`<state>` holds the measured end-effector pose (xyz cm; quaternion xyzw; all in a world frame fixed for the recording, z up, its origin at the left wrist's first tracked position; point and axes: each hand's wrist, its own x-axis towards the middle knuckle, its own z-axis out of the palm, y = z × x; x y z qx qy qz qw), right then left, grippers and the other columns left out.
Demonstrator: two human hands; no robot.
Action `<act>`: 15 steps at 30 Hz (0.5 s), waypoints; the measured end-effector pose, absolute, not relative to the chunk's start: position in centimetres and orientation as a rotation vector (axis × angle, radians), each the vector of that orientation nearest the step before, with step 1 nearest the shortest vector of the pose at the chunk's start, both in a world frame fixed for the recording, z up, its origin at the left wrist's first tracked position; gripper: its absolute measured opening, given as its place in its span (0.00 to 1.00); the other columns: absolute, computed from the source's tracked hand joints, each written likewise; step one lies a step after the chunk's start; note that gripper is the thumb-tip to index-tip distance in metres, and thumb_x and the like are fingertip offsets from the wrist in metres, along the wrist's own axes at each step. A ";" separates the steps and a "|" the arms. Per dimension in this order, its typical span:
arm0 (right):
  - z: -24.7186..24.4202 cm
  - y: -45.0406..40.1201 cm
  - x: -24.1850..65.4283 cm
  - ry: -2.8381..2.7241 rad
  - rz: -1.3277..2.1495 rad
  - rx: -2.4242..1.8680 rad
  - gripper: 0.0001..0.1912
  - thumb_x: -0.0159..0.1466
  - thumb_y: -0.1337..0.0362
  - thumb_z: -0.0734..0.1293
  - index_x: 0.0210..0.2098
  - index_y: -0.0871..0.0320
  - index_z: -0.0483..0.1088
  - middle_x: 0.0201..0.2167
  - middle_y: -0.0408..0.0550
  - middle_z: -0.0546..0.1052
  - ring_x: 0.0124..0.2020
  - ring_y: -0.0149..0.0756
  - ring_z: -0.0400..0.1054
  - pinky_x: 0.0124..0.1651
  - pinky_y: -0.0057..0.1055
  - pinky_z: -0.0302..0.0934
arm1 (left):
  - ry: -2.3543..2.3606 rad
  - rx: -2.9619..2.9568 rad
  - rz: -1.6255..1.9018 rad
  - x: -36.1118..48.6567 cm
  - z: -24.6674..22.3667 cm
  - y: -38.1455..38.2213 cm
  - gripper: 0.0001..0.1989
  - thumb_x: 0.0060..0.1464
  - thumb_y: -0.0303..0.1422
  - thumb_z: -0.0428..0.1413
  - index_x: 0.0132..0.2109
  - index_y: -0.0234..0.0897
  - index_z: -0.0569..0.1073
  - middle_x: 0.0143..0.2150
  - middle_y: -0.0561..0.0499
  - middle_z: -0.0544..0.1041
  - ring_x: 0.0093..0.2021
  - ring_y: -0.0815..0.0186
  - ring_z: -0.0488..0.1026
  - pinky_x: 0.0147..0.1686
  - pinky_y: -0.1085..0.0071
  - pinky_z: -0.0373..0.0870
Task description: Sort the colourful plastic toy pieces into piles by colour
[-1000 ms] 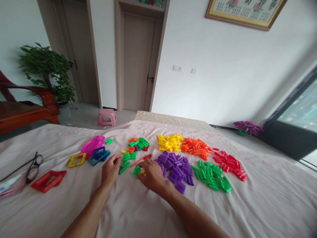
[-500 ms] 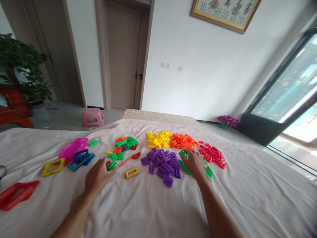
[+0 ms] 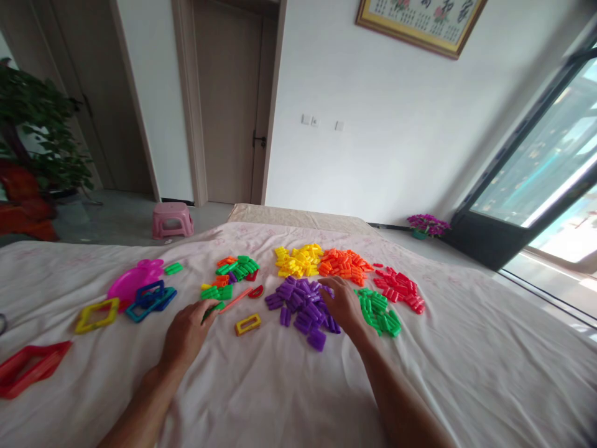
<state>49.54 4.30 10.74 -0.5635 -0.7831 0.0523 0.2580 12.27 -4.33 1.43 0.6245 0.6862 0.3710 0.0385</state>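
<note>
My left hand is closed round a green plastic block, mostly hidden by the fingers. Just beyond it lies a mixed heap of green and orange blocks. A thin orange stick and a red half-round piece lie to its right. My right hand, fingers apart and bent, hovers at the right edge of a pile of purple blocks; I see nothing held in it. A pile of green blocks lies right of that hand.
Yellow blocks, orange blocks and red blocks form piles farther back. At left are a pink plate, blue frames, a yellow frame and a red frame. A small yellow frame lies centrally on the cloth.
My right hand has moved left, from over the green pile to the edge of the purple one, uncovering the green blocks. My left hand stays nearly in place.
</note>
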 end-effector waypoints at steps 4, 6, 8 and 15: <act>10.2 1.9 44.2 -2.286 0.398 -1.128 0.14 0.67 0.65 0.63 0.50 0.54 0.75 0.47 0.50 0.77 0.49 0.39 0.71 0.52 0.33 0.63 | 1.846 1.750 1.276 13.5 2.2 -4.5 0.15 0.57 0.45 0.53 0.45 0.45 0.77 0.45 0.50 0.83 0.45 0.62 0.79 0.48 0.68 0.72; 9.8 0.8 41.8 -2.338 0.497 -0.998 0.16 0.67 0.66 0.64 0.52 0.54 0.74 0.49 0.50 0.77 0.49 0.39 0.72 0.52 0.33 0.65 | 1.719 1.641 1.295 14.2 2.5 -4.4 0.16 0.56 0.45 0.55 0.46 0.43 0.77 0.44 0.50 0.83 0.45 0.62 0.79 0.47 0.68 0.73; 9.2 0.0 39.5 -2.365 0.575 -0.931 0.19 0.67 0.65 0.65 0.57 0.54 0.70 0.51 0.51 0.76 0.48 0.39 0.73 0.50 0.33 0.66 | 1.615 1.535 1.344 14.8 2.8 -4.3 0.17 0.55 0.45 0.56 0.46 0.41 0.77 0.45 0.49 0.83 0.46 0.61 0.79 0.47 0.67 0.74; 7.2 0.0 34.1 -2.304 0.784 -0.884 0.16 0.65 0.67 0.67 0.52 0.56 0.72 0.45 0.47 0.78 0.40 0.36 0.73 0.44 0.28 0.64 | 1.381 1.380 1.335 15.3 3.4 -4.2 0.20 0.52 0.46 0.59 0.46 0.37 0.76 0.45 0.44 0.82 0.46 0.57 0.80 0.47 0.63 0.76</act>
